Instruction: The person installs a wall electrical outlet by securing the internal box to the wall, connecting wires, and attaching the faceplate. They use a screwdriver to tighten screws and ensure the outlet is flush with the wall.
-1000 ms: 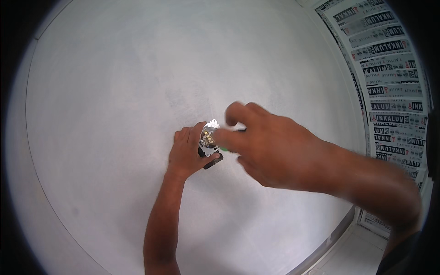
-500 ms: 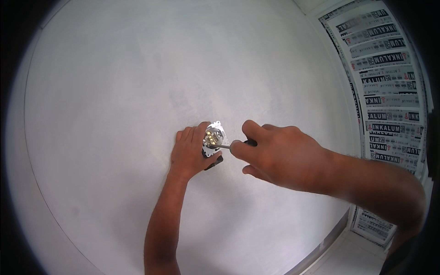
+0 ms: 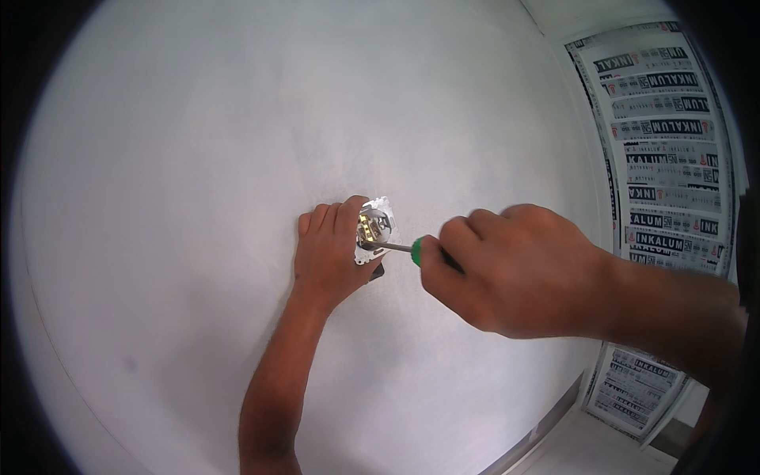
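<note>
An electrical socket insert (image 3: 385, 224) with a pale metal mounting frame and brass contacts is at the middle of the white wall. My left hand (image 3: 326, 252) grips it from the left, fingers over its upper left edge and thumb below. Under the thumb a dark piece (image 3: 378, 272) shows in part. My right hand (image 3: 518, 265) is closed round the handle of a screwdriver (image 3: 393, 248); only a green end of the handle shows beyond the fingers. The screwdriver's shaft points left, its tip at the insert's lower brass part. The exact contact point is too small to tell.
The pale wall (image 3: 198, 142) fills most of the view. At the right stands a slatted panel (image 3: 661, 170) covered with printed protective film. A dark strip (image 3: 546, 423) runs along the wall's lower right edge.
My right hand has turned and shifted slightly right, so the green handle end now shows. The left hand keeps its hold on the insert. The view has shifted a little.
</note>
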The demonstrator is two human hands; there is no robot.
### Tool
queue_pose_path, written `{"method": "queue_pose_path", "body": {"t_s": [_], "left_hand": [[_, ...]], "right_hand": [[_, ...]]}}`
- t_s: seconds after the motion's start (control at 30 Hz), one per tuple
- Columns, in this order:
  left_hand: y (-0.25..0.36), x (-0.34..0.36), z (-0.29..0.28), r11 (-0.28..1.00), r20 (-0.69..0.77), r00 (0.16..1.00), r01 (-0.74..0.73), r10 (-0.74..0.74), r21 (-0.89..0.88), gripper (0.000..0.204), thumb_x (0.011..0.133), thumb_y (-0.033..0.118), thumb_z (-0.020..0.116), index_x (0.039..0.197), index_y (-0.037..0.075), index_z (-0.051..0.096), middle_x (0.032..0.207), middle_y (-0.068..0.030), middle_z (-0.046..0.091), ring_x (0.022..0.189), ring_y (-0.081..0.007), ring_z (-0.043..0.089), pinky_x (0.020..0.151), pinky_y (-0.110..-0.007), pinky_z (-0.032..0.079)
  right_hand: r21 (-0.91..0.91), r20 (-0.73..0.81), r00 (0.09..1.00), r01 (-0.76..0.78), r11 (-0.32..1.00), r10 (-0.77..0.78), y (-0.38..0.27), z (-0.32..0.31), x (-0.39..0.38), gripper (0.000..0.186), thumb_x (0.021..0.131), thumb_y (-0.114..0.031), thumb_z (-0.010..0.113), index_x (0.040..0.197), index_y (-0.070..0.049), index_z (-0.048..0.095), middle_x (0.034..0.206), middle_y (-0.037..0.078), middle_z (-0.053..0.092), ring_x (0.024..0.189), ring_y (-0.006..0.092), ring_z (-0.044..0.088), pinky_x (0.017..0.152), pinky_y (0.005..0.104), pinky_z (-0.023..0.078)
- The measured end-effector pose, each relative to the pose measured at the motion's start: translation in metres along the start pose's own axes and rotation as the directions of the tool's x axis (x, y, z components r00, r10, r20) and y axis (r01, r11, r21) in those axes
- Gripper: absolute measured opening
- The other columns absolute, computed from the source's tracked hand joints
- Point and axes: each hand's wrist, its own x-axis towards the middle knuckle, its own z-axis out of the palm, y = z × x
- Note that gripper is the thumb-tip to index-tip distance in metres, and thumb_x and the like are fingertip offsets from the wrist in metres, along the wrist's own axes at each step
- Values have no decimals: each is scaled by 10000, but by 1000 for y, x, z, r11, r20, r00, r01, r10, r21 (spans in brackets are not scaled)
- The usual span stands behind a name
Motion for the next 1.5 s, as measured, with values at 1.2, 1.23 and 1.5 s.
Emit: {"method": "queue_pose_path", "body": {"t_s": [1.2,1.23,1.5], "left_hand": [[0,-3,7,999,-58,998,19,-21,-40,843,675,402,963,1353,116,550,1062,-40,642,1028,-249,582,948,-431,411],[1,-1,4,999,-72,997,12,-15,-44,843,672,404,963,1350,117,553,1058,-39,643,1027,-249,582,946,-430,411],[2,-1,1,999,-138,990,-39,39,3,845,655,417,969,1314,76,566,1051,-40,646,998,-232,582,907,-401,419]], "right_hand": [[494,297,852,-524,694,432,-9,-14,21,215,927,-100,732,1060,-16,585,755,117,666,642,310,706,640,385,595],[454,211,890,-455,766,403,-10,-16,17,223,927,-97,731,1074,-7,590,763,118,660,639,302,706,632,384,596],[-45,169,984,58,997,-49,-9,-15,16,249,944,-104,714,1125,31,612,788,122,643,680,230,708,609,379,586]]}}
